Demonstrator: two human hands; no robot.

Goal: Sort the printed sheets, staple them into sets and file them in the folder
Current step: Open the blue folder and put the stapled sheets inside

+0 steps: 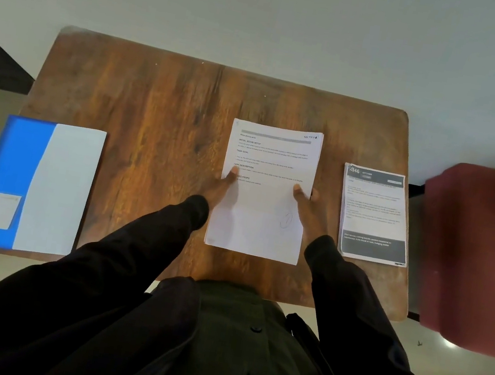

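Our left hand [222, 184] and right hand [304, 201] each have a pinching grip on the sheets [261, 222] at the middle of the desk [162, 101], and we judge a slack thumb could fan pages toward the three-o'clock pile [375, 215].

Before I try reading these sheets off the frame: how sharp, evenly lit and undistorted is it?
Head view: middle stack headings legible, body text soft; right stack blurrier; maroon shape smeared; wide-angle bows the table edges; lighting soft, paper glare-free.
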